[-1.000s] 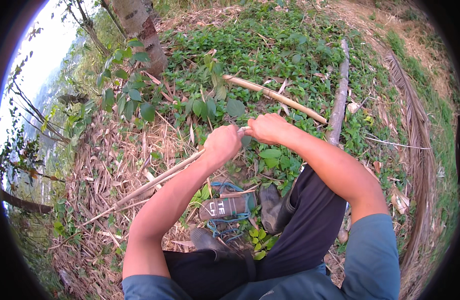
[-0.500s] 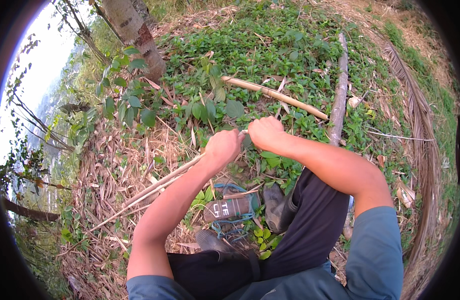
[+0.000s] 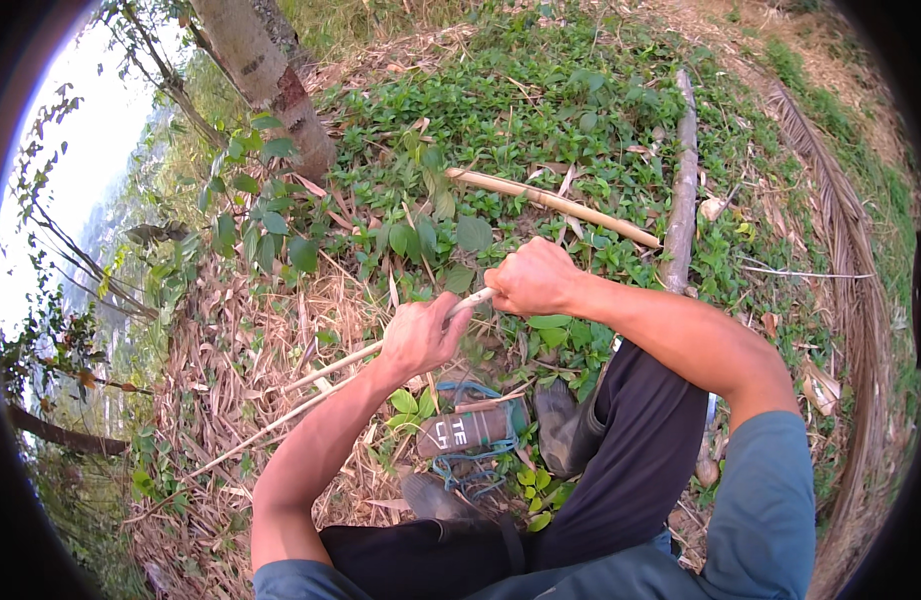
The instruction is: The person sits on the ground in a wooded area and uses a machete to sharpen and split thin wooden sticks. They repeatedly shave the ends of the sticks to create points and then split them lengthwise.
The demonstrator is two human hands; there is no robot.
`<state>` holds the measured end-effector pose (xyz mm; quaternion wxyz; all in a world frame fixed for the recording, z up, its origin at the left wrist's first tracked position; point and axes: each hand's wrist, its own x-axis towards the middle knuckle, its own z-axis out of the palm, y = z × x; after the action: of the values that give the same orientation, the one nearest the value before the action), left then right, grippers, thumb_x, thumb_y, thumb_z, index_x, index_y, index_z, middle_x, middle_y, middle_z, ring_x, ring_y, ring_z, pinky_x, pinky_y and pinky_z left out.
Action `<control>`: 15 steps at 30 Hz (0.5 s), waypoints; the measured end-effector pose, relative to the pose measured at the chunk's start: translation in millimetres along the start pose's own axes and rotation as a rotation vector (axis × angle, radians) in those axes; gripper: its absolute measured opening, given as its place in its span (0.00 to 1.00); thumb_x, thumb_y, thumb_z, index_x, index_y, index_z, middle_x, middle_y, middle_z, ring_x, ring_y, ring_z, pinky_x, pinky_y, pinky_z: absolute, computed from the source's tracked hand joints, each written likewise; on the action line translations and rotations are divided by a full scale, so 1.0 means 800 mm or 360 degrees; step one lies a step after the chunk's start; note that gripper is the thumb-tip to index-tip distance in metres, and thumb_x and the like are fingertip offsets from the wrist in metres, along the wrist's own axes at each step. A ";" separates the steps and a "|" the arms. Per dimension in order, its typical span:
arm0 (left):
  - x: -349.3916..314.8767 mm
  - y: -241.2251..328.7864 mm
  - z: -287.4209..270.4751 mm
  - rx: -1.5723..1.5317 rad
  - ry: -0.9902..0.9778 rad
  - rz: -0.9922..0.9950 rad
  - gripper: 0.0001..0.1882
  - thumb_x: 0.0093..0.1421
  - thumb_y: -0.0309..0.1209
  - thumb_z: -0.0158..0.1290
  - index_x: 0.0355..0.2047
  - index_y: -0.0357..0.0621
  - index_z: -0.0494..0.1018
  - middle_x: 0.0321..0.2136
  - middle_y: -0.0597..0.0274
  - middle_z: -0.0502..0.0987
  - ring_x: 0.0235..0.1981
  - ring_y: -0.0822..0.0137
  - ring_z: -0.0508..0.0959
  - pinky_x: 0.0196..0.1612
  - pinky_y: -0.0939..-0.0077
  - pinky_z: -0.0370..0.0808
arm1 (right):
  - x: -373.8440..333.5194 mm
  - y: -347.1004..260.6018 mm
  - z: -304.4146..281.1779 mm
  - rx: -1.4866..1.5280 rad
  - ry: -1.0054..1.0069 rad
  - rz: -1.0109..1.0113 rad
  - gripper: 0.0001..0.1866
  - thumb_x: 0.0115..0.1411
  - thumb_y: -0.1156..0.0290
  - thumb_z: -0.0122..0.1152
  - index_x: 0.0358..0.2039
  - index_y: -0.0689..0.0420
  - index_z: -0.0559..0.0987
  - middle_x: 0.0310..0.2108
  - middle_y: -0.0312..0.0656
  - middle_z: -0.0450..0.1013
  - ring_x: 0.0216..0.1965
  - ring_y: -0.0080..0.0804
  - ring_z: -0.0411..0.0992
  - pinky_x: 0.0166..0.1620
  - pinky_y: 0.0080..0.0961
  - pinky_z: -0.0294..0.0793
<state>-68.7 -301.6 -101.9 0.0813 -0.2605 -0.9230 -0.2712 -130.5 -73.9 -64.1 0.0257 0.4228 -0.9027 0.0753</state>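
Note:
My right hand (image 3: 530, 277) is closed in a fist on the upper end of a long, thin, pale stick (image 3: 470, 301). Lower on the same stick, my left hand (image 3: 423, 338) is wrapped round it with the thumb along it. A short stretch of stick shows between the hands. Beyond my left hand, two thin pale lengths slant down to the left, one a slender strip (image 3: 270, 427); whether they join inside the hand is hidden. Below the hands, between my boots, lies a brown, rounded, block-like thing (image 3: 440, 438) with white markings, tied with blue cord (image 3: 500, 452).
A thicker tan pole (image 3: 560, 206) lies on green plants ahead, its right end by a grey log (image 3: 683, 180). A tree trunk (image 3: 270, 80) rises at the far left. Dry palm fronds (image 3: 845, 230) lie along the right. Dry leaves cover the ground at left.
My left hand has slid down and left along the stick, away from my right hand, so more stick shows between them. The right hand stays nearly in place. The view has shifted slightly.

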 end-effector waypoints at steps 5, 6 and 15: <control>0.007 0.041 -0.017 -0.0613 0.0392 0.0274 0.15 0.65 0.35 0.52 0.25 0.41 0.64 0.11 0.56 0.63 0.10 0.54 0.66 0.17 0.62 0.61 | -0.001 -0.012 -0.019 0.0603 0.0629 -0.0315 0.17 0.51 0.62 0.66 0.15 0.54 0.69 0.11 0.41 0.66 0.14 0.44 0.67 0.19 0.36 0.64; 0.010 0.046 -0.028 -0.0598 0.0385 0.0358 0.15 0.64 0.35 0.53 0.24 0.41 0.64 0.11 0.56 0.63 0.10 0.54 0.66 0.17 0.62 0.61 | -0.004 -0.016 -0.025 0.0611 0.0751 -0.0384 0.18 0.52 0.61 0.67 0.15 0.53 0.68 0.11 0.38 0.66 0.15 0.41 0.68 0.19 0.35 0.63; 0.007 0.036 -0.028 -0.0362 0.0485 0.0843 0.11 0.60 0.33 0.53 0.25 0.40 0.67 0.16 0.59 0.67 0.13 0.57 0.69 0.17 0.64 0.66 | -0.040 -0.037 -0.064 0.0170 0.0598 -0.0475 0.16 0.53 0.59 0.66 0.21 0.53 0.70 0.17 0.36 0.69 0.20 0.39 0.73 0.21 0.37 0.69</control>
<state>-58.1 -290.3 -68.1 0.2566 -0.4554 -0.7642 -0.3779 -87.9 -60.5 -13.8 0.1816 0.5308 -0.8044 0.1956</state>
